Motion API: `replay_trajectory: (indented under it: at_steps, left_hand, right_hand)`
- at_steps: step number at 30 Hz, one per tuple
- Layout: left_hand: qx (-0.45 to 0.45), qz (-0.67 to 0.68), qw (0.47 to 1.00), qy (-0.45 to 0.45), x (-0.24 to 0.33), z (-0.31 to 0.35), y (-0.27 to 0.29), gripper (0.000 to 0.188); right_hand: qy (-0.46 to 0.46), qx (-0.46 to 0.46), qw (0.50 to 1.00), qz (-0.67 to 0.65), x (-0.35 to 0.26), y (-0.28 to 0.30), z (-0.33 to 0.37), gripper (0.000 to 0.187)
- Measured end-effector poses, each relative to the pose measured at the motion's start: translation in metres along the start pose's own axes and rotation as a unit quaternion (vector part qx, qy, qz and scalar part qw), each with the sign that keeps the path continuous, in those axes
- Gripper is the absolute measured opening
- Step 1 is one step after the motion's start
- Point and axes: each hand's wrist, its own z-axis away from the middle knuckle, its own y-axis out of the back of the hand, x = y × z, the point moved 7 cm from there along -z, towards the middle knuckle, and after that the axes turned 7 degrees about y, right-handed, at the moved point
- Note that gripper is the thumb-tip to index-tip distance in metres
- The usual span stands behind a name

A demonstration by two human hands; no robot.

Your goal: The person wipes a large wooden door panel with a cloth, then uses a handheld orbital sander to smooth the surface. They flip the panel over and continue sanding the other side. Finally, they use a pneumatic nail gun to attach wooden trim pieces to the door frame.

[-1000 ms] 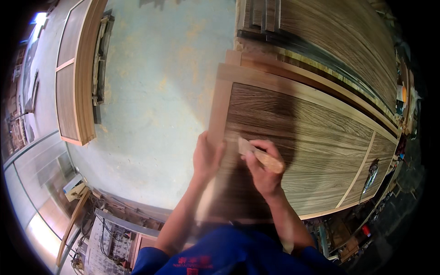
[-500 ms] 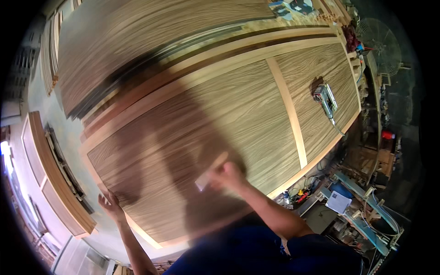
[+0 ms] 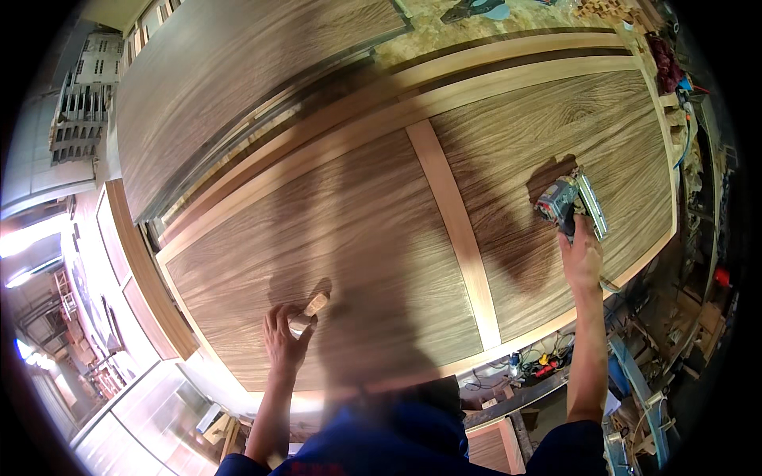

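Note:
A wide wood-grain door panel point(image 3: 381, 262) with pale framing strips lies flat in front of me. At its left part my left hand point(image 3: 287, 339) is closed around a flat-bladed tool with a short wooden handle point(image 3: 318, 302), which looks like a putty knife. Its blade is mostly hidden by my fingers. Over the right section of the panel, my right hand point(image 3: 583, 258) is wrapped around the handle of a nail gun point(image 3: 565, 197). The hose trails from it past my wrist toward the panel's near edge.
A pale crossbar point(image 3: 452, 230) divides the panel. Another dark wood-grain board point(image 3: 254, 87) lies beyond it. More framed panels point(image 3: 147, 278) stand at the left. Pliers point(image 3: 470, 9) lie at the far edge, and cables and tools point(image 3: 544, 361) crowd the near right.
The wooden-handled tool has passed from my right hand to my left. My left hand has moved in from the panel's edge. My right hand has reached right and taken hold of the nail gun.

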Motion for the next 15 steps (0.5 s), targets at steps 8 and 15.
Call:
replay_trajectory:
  at_steps: [8,15]
  left_hand:
    - [-0.110,0.023,0.993,0.036,-0.024,0.008,-0.016,0.020]
    - [-0.211,0.437,0.845,0.223,-0.114,0.063,-0.039,0.020]
  right_hand:
    - [0.053,-0.088,0.990,-0.096,-0.018,0.009,-0.010,0.036]
    - [0.071,-0.140,0.969,-0.191,-0.220,-0.027,0.138,0.035]
